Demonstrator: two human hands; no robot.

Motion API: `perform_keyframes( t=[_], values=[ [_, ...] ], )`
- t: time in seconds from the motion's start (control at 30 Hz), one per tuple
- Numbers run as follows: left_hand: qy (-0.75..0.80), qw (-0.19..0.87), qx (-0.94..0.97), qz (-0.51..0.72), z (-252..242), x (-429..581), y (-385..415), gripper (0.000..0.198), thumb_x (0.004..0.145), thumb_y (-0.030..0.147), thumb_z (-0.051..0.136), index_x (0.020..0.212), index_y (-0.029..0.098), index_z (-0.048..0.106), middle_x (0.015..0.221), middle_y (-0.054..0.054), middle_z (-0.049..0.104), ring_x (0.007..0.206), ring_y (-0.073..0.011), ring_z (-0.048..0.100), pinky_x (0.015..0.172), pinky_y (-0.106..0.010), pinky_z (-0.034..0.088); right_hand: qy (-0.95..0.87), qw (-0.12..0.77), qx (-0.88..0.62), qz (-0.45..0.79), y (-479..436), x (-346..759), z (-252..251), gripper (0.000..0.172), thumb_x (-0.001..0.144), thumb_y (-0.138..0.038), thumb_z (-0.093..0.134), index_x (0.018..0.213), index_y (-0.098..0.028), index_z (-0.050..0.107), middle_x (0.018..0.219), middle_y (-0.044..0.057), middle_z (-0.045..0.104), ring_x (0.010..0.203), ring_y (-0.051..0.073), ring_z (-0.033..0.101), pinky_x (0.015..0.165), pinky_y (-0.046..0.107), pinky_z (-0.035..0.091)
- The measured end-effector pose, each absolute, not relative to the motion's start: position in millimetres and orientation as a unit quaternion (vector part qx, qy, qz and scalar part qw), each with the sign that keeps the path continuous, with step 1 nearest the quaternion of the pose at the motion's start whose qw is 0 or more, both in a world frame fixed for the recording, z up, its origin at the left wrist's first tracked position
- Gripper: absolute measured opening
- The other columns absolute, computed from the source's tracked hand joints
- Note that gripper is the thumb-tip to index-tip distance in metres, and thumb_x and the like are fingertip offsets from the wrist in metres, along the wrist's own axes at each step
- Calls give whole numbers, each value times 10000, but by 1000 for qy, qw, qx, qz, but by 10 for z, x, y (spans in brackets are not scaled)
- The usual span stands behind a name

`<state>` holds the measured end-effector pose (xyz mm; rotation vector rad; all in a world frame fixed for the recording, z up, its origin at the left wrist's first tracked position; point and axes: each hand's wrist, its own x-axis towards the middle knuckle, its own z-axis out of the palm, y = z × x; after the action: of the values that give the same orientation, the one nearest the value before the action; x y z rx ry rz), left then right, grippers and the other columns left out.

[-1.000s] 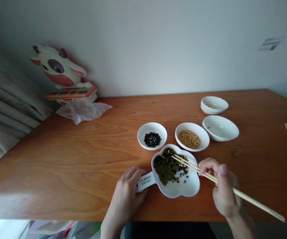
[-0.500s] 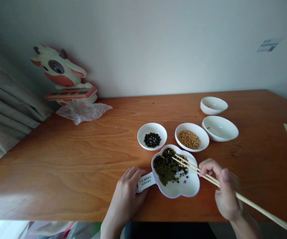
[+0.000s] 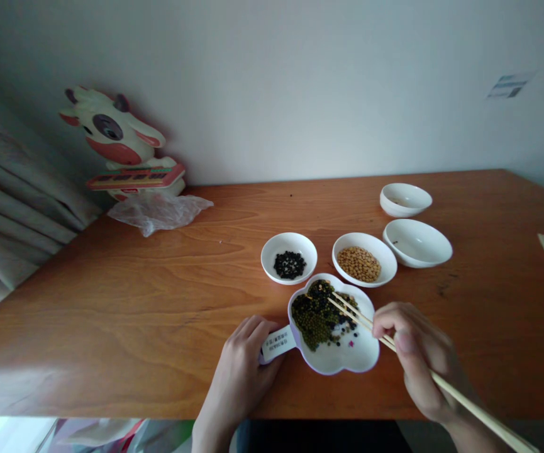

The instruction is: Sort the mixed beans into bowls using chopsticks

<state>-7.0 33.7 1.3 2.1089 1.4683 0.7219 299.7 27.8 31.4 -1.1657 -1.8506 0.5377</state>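
Head view: right fingers (image 3: 394,321) pinching chopsticks (image 3: 351,316), left fingers (image 3: 253,330) clasping dish handle (image 3: 277,344)

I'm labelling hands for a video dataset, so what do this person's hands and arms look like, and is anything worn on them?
The left hand and right hand are both bare, with no gloves, rings or watch in view. The forearms are bare too, and no sleeve shows on either arm before the bottom edge of the view.
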Motion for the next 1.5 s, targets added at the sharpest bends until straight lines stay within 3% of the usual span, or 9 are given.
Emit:
perform_keyframes(
  t=[0.1, 0.2, 0.5, 0.8, 1.13, 1.3, 1.5],
  values=[
    [536, 237, 766, 264, 24, -63, 338, 141, 979, 144, 673, 1070, 250, 690, 985, -24, 696, 894, -212, 673, 802, -315, 498, -798, 376, -432, 187, 314, 3023, 452, 186, 1094, -197, 453, 959, -238, 573, 878, 39, 629, 839, 214, 571, 774, 382, 437],
    [535, 239, 765, 268, 31, -60, 336, 127, 988, 153, 675, 1069, 250, 691, 980, -22, 695, 893, -211, 672, 807, -317, 498, -826, 338, -420, 167, 361, 3023, 563, 170, 1061, -130, 507, 938, -234, 559, 870, 39, 632, 821, 212, 571, 762, 382, 433],
    [537, 244, 761, 270, 27, -64, 336, 134, 972, 152, 688, 1061, 251, 699, 983, -26, 701, 885, -213, 673, 793, -311, 494, -867, 285, -394, 106, 392, 2917, 703, 133, 1037, -141, 547, 958, -217, 622, 915, 67, 706, 799, 231, 628, 757, 407, 453],
    [539, 240, 762, 265, 28, -59, 338, 153, 966, 149, 697, 1067, 264, 698, 987, -17, 706, 889, -214, 679, 793, -306, 500, -897, 246, -361, 60, 394, 2946, 648, 134, 1014, -141, 539, 929, -217, 609, 846, 61, 681, 769, 239, 603, 730, 412, 424],
    [536, 227, 767, 270, 34, -59, 341, 140, 958, 145, 686, 1051, 248, 707, 970, -33, 713, 868, -218, 687, 777, -309, 505, -886, 297, -350, 73, 398, 2967, 589, 147, 1001, -108, 510, 966, -228, 586, 835, 44, 673, 761, 230, 603, 728, 393, 400],
    [532, 230, 768, 271, 16, -71, 338, 148, 968, 145, 685, 1067, 254, 695, 974, -19, 704, 875, -210, 676, 786, -304, 500, -867, 310, -373, 117, 338, 3025, 560, 94, 1031, -208, 499, 1001, -233, 584, 893, 62, 678, 783, 245, 592, 742, 406, 395],
    [532, 229, 769, 271, 25, -64, 338, 151, 964, 142, 687, 1064, 253, 694, 981, -22, 701, 891, -214, 673, 802, -305, 500, -839, 338, -400, 146, 297, 3086, 506, 152, 1064, -249, 450, 999, -239, 588, 908, 56, 683, 816, 244, 598, 765, 405, 416]
  ],
)
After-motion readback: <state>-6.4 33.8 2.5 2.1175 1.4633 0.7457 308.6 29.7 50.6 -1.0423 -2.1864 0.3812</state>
